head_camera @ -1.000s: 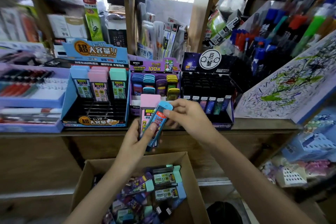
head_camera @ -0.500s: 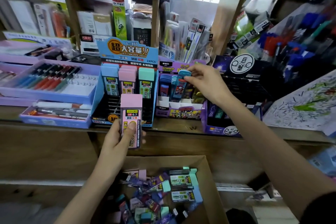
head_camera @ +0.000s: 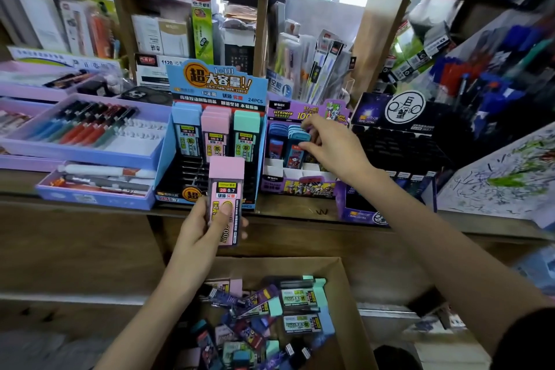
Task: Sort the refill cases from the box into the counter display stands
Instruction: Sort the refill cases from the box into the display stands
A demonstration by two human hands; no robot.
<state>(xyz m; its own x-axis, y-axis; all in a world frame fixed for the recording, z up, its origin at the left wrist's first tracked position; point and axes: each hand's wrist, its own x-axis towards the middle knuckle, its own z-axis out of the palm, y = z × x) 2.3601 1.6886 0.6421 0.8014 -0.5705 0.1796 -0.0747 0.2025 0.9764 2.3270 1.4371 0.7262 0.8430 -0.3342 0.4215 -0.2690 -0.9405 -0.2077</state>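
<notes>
**Blue case going into the purple stand**

Since the earlier frame the right hand [head_camera: 333, 147] has been lowering the blue refill case [head_camera: 295, 152] into the purple display stand [head_camera: 300, 186]; the case is now standing upright in a slot near the stand's left edge, its rounded cap sitting level with its neighbours. The thumb is lying against the case's right side and the fingers are curling over the caps behind; whether they are pinching it I cannot tell. The left hand [head_camera: 207, 234] is gripping the pink refill case [head_camera: 225, 186] upright before the counter's [head_camera: 300, 210] front edge, above the cardboard box [head_camera: 345, 294]; it is showing a plain pink cap and a "2B 0.7" label. The hand is hiding the case's lower end; the right hand is covering the stand's right columns; the box's near edge is running out of frame; the loose cases inside are blurring together.
</notes>
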